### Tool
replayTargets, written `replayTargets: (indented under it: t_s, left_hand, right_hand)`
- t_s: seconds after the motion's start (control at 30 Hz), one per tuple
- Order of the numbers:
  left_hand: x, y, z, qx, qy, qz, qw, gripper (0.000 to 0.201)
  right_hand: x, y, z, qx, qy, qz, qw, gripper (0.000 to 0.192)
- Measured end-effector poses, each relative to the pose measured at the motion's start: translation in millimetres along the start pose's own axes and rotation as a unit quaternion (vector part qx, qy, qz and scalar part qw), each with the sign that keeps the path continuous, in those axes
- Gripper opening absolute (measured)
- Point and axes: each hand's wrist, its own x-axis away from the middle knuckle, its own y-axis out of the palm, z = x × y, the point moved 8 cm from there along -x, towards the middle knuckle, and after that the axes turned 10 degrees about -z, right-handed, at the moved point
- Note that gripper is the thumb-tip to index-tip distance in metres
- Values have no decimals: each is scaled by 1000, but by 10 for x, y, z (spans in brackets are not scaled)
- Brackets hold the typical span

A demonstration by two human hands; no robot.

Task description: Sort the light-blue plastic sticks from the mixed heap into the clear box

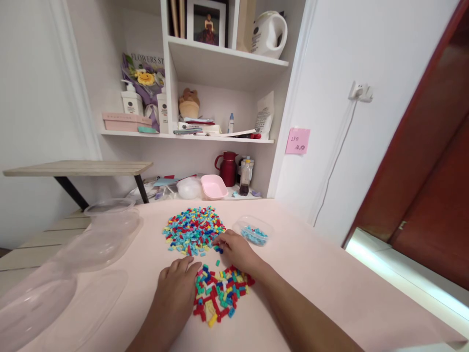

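My left hand (pixel 178 288) lies palm down on the table, fingers stretched out and slightly apart, holding nothing. Its thumb side borders a smaller group of small plastic building bricks (pixel 222 288), mostly red, with green, yellow and blue ones. My right hand (pixel 236 249) bends its fingers together at the near right edge of a large, mostly light blue mixed brick pile (pixel 194 227). Blue and green bricks show at those fingertips; what is between them is hidden. Just beyond the right hand stands a clear plastic tub (pixel 269 227) with light blue bricks (pixel 254 234) inside.
Clear plastic containers (pixel 110 234) and lids line the left side of the pink table (pixel 315 293). Along the back are a pink dish (pixel 214 187), a red jug (pixel 229 168) and a bottle of dark liquid (pixel 245 178), beneath white shelves (pixel 227 56). A wooden ledge (pixel 78 167) juts out at left.
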Motion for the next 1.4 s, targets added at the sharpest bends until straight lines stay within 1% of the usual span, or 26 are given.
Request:
replayTargets:
  t_s: [0.13,0.23,0.37,0.57,0.67,0.77,0.83,0.87,0.93,1.0,1.03,1.13,1.2,1.27,1.4]
  left_hand:
    - [6,-7,6,-4,2,2,1000,53]
    - [5,-1,3,-7,1,4,1000,52]
    - [-4,13,-3,-5,3,8,1000,52]
    - [-16,38,-29,-2,7,13,1000,52]
    - [-23,60,-36,-3,10,12,1000,51]
    - [-32,63,-36,-3,11,16,1000,50]
    - [-31,53,-33,0,9,18,1000,50]
    - [-27,48,-31,2,9,17,1000,50]
    - [-17,41,-26,8,10,12,1000,50]
    - [-7,34,-22,14,12,12,1000,50]
    - [-4,29,-22,15,13,15,1000,50]
    - [-5,29,-23,18,14,21,1000,51]
    - [-11,38,-22,19,16,21,999,51]
    - [-15,45,-17,19,19,18,999,51]
    - [-9,41,-7,19,20,16,999,50]
  right_hand:
    - [-15,44,49,30,14,0,999,33]
    - [-15,57,59,34,16,2,999,34]
    - [-8,37,56,41,22,6,999,33]
    - [2,-22,122,27,52,18,998,27]
    - [7,-33,79,41,35,16,998,30]
    - [5,-3,22,50,15,-7,999,29]
    - [3,15,15,37,11,-16,999,29]
    - [2,8,23,26,12,-10,1000,30]
    - [6,-36,49,13,14,24,1000,30]
    - [11,-77,69,18,11,57,998,32]
    - [10,-77,69,28,6,58,998,32]
    - [1,-16,53,47,-8,17,999,29]
    - [3,15,40,31,-10,-8,999,28]
    - [8,9,19,6,-11,-7,1000,28]
    - [5,-22,-29,0,-17,23,1000,25]
